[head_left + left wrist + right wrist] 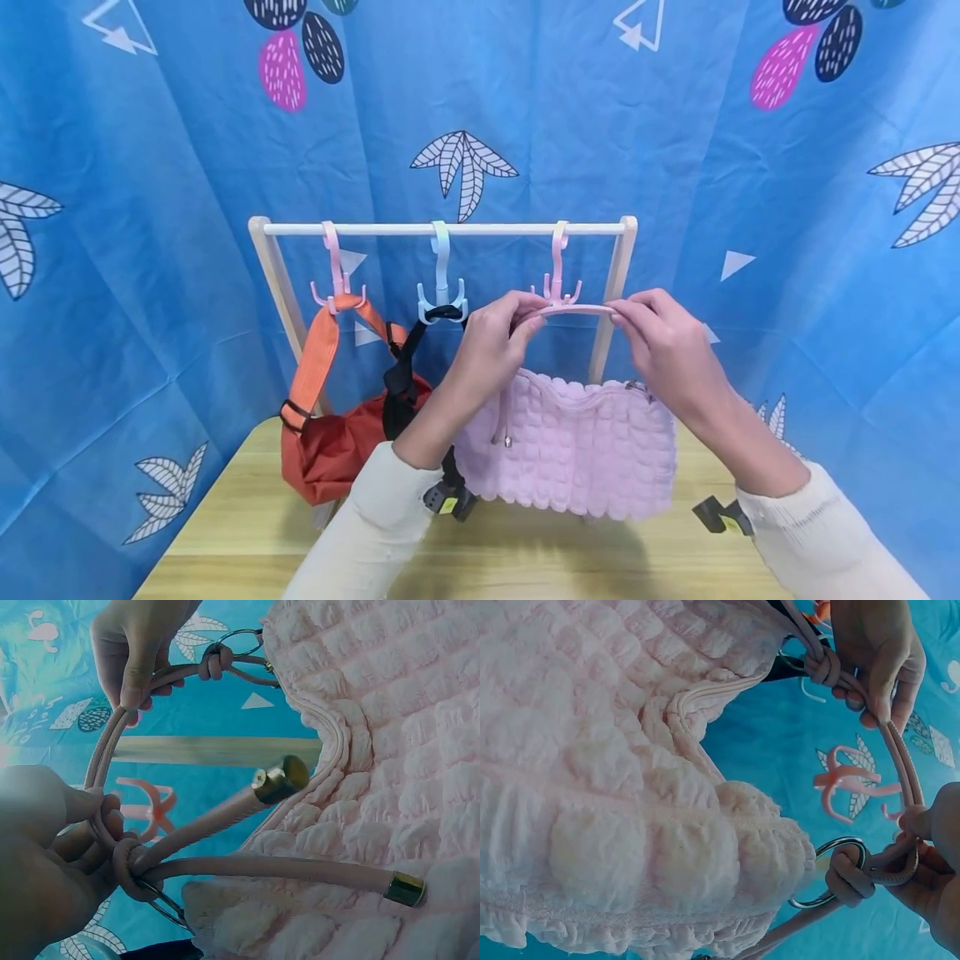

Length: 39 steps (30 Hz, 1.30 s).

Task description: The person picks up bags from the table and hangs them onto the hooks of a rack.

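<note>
A pale pink puffy handbag (570, 442) hangs below both hands by its thin pink strap (577, 309). My left hand (491, 342) pinches the strap's left part between thumb and fingers, near a knot with gold-capped ends (406, 889). On the other side, my right hand (675, 354) pinches the strap near a second knot (849, 876) and metal ring (840, 844). The stretch between the hands is a shallow arc. Right behind it in the head view is a pink multi-prong hook (557, 267), its lower prongs overlapped by the strap and left fingers.
A wooden rack with a white rail (495, 229) carries three hooks. An orange-red bag (337, 442) hangs from the left pink hook (332, 258), and a black strap (444, 312) from the blue middle hook (441, 267). Below lies a wooden tabletop (240, 533); a blue patterned curtain (600, 125) stands behind.
</note>
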Each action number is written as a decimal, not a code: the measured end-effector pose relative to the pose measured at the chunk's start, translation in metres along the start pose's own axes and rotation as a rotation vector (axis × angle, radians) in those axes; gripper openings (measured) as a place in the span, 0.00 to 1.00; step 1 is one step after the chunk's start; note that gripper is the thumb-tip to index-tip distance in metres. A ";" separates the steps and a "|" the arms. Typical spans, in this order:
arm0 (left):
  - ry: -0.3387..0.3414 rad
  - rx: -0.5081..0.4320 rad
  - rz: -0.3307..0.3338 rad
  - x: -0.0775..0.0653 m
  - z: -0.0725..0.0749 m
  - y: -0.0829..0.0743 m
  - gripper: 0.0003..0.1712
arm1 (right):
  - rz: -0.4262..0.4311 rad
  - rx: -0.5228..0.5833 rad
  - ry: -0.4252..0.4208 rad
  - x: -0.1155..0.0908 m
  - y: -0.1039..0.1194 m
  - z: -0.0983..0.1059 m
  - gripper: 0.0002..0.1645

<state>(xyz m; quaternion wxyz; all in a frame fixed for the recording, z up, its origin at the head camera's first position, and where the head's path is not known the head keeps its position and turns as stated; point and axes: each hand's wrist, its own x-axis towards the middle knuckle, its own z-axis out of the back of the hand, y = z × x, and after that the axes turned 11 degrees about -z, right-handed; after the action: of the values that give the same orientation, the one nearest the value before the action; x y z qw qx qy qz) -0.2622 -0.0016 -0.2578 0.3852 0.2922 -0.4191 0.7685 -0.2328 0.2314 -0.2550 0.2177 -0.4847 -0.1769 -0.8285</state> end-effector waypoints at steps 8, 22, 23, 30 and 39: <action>-0.086 -0.001 0.010 0.009 0.000 0.002 0.14 | -0.003 -0.006 0.002 0.009 0.002 -0.001 0.13; -0.188 0.137 -0.103 0.018 -0.001 0.016 0.11 | -0.041 -0.022 0.024 0.021 0.001 -0.009 0.09; -0.190 0.150 -0.114 0.019 -0.001 0.017 0.11 | -0.043 -0.025 0.025 0.022 0.001 -0.010 0.09; -0.187 0.285 -0.205 0.020 0.001 0.024 0.12 | -0.047 -0.048 0.019 0.024 0.000 -0.015 0.10; -0.169 0.369 -0.207 0.023 -0.001 0.028 0.13 | -0.076 -0.023 0.018 0.024 0.000 -0.022 0.09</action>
<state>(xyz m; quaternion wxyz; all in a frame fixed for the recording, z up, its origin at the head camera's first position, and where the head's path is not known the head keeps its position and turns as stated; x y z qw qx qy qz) -0.2980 -0.0027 -0.2523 0.3656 0.4626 -0.2697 0.7613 -0.2591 0.2161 -0.2436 0.1822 -0.4727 -0.1838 -0.8424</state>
